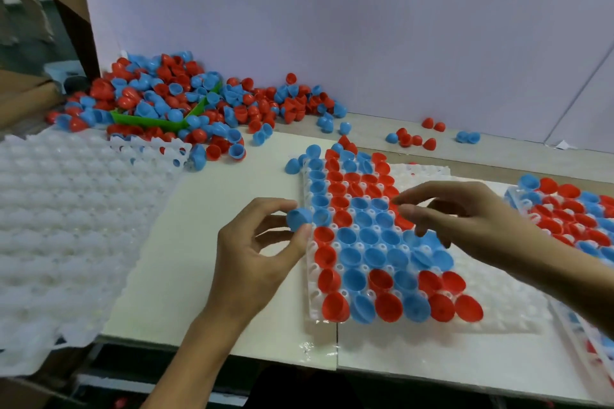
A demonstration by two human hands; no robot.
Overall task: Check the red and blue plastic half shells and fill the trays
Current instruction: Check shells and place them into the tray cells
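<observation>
Shells of smooth, glossy plastic, each a small rounded cup in plain red or plain blue, lie all over the white table [212, 242]. One blue half shell [298, 218] is pinched between the thumb and fingertips of the left hand [257, 257], held just beside the left edge of the middle tray [511, 312]. This clear dimpled tray is partly filled: red and blue shells sit open side up in its pockets across the left and centre, while its right-hand pockets are bare. The right hand [465, 219] hovers over the tray with fingers loosely spread and slightly blurred, holding nothing that can be seen. A second tray [513, 197] at the right edge holds more red and blue shells. A stack of unfilled clear trays [66, 226] lies to the left, hanging over the table's front. Behind it a green bin [149, 121] is heaped with a loose pile of shells [186, 103] that spills along the lilac wall [332, 10], with a few strays further right.
</observation>
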